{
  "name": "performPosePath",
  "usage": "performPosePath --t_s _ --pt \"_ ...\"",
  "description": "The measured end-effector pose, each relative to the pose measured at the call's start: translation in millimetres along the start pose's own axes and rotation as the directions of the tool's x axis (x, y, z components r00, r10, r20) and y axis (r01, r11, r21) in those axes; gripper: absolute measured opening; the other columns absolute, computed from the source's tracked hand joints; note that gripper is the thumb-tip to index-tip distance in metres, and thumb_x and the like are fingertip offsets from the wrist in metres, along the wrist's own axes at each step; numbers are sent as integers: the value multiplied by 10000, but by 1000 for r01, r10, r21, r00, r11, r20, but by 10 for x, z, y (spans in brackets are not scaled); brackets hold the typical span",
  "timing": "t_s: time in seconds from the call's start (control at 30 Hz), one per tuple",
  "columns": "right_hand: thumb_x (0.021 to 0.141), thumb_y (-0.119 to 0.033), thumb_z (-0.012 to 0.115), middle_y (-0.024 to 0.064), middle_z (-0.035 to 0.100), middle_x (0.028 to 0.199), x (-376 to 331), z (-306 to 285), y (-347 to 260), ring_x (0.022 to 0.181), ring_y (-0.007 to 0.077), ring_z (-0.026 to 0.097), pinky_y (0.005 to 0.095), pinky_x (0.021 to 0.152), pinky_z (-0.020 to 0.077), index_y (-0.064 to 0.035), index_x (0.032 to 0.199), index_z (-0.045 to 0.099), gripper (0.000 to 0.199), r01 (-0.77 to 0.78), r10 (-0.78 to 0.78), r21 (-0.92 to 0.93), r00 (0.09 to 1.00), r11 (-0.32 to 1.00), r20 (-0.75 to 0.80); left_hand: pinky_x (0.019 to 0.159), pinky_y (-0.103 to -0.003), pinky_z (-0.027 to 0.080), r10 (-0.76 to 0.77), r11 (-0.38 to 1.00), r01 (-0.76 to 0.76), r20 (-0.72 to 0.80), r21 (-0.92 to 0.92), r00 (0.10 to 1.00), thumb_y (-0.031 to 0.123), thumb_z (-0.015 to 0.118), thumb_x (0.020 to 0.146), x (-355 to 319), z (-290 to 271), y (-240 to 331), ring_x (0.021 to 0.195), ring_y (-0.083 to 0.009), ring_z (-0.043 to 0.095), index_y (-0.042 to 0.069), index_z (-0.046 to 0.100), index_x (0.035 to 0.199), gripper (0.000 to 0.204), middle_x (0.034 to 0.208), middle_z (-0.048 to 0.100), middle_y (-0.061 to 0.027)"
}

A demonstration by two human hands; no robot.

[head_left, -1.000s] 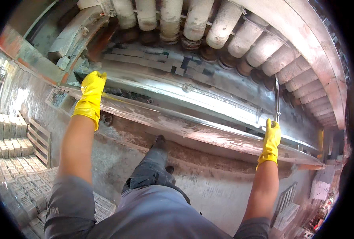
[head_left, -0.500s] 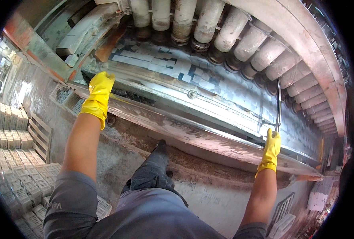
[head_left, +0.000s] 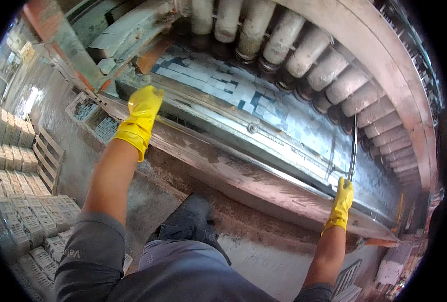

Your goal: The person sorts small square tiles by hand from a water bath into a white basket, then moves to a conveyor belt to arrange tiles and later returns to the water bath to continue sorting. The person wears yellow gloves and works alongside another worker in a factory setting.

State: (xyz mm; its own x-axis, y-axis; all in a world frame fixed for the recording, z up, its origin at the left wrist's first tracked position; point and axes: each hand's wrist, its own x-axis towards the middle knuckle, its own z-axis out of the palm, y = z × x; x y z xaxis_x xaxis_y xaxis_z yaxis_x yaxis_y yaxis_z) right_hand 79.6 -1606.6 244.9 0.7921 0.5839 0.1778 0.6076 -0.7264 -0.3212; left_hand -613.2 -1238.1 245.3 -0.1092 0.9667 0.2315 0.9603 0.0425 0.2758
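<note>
My left hand (head_left: pixel 144 108), in a yellow rubber glove, is at the near ledge (head_left: pixel 183 117) of a long wet machine bed. Its fingers are curled closed, and whatever they hold is hidden. Further right, my right hand (head_left: pixel 341 199), gloved the same way, is closed round the lower end of a long thin metal rod (head_left: pixel 354 148). The rod slants up and away toward the rollers. Across the bed lie many small pale and dark rectangular tiles (head_left: pixel 223 91), several tilted or overlapping.
A row of thick, dirty cylinders (head_left: pixel 278 43) hangs over the bed under a curved beam (head_left: pixel 384 45). White plastic crates (head_left: pixel 102 126) stand beyond my left arm. Further left are stacked pale blocks (head_left: pixel 12 126), a wooden pallet (head_left: pixel 47 151) and more crates (head_left: pixel 37 211).
The head view has turned slightly, so the machine sits at a steeper slant. Both hands stay at about the same places along the machine, and the right still grips the rod.
</note>
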Motion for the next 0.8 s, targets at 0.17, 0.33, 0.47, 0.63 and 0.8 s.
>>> performPosePath --t_s 0.17,0.33,0.47,0.63,0.8 --pt "1066 -419 677 228 603 1552 -584 67 -980 1421 353 594 463 1169 488 -60 1510 621 573 -94 12 309 966 946 259 864 -513 589 58 994 -65 -84 -88 995 573 660 983 -71 124 -47 993 -397 756 124 793 1053 474 1052 800 -154" --pt "1054 -505 639 204 796 1101 -1725 674 -3264 1038 400 755 522 900 577 -103 1361 724 513 596 -624 193 765 779 159 837 -503 595 204 922 -238 -142 -304 969 596 663 967 -226 -200 46 970 -407 750 96 802 1042 525 1022 797 -169" --pt "1090 -534 547 221 776 1146 -2639 998 -5280 1080 432 730 523 931 565 -117 1310 726 504 652 -700 260 684 712 204 874 -473 596 362 566 -567 -437 -598 823 187 770 951 -447 -416 -421 1010 -429 731 59 762 1140 228 1111 781 -187" --pt "1080 -505 572 179 789 960 -3210 1431 -6553 878 422 746 537 769 576 -125 1151 782 441 655 -663 115 746 747 65 950 -467 589 605 550 -262 163 -793 779 184 799 948 -1644 -854 -2018 1109 -438 731 14 720 1315 412 1215 756 -248" --pt "1043 -402 660 158 789 886 -3541 1479 -6883 763 390 738 513 695 576 -141 1043 809 300 777 -725 88 616 623 -309 956 -464 589 10 821 219 396 -528 918 367 792 956 -2200 -791 -4958 1060 -385 755 49 777 1255 437 1169 791 -207"
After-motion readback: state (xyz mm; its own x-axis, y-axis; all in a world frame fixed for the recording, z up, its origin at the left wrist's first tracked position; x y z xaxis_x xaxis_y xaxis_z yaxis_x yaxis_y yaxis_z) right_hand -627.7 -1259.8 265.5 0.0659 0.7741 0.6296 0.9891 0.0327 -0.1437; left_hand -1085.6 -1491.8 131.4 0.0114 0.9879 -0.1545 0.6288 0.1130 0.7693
